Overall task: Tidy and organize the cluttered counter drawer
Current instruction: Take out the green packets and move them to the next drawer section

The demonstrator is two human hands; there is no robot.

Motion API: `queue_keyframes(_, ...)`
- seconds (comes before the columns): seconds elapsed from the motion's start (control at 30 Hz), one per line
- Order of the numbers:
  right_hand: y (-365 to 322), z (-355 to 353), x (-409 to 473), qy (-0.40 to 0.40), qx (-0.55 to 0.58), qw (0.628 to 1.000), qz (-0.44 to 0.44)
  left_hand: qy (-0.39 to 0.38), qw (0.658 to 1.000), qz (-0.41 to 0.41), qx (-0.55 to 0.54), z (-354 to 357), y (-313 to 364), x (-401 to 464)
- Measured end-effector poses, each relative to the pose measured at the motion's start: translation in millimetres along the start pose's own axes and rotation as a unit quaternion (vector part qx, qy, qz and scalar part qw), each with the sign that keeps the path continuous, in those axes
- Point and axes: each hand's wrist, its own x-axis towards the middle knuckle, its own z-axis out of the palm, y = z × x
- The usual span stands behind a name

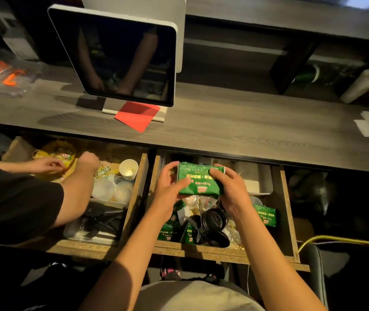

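An open wooden drawer (288, 212) under the counter holds loose green packets (266, 215), black lids (213, 219) and clear wrappers. A stack of green packets (199, 179) is held above the drawer's middle between both hands. My left hand (170, 187) grips its left side, thumb on the front. My right hand (229, 187) covers its right side and top. A white tray (257, 180) lies at the drawer's back right.
Another person's arms (75, 189) reach into the left drawer (138, 189), which holds a paper cup (129, 169), clear lids and black cutlery. A screen on a stand (116, 57) and a red card (137, 115) sit on the counter. A yellow cable (336, 240) runs at right.
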Motion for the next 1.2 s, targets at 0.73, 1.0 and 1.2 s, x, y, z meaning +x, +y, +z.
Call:
queue_keyframes(0.73,33.5,4.0,-3.9,0.089,-0.089,0.990,-0.070,0.061,0.993,-0.003,0.103,32.8,-16.4,-8.9)
queue_keyframes(1.0,31.5,-75.4,-5.0,0.075,-0.137,0.984,-0.082,-0.116,0.973,-0.119,0.162,59.5,-43.2,9.2)
queue_keyframes(1.2,35.6,-140.4,6.4,0.074,-0.153,0.982,-0.086,-0.255,0.910,-0.202,0.256,107.3,-71.5,30.0)
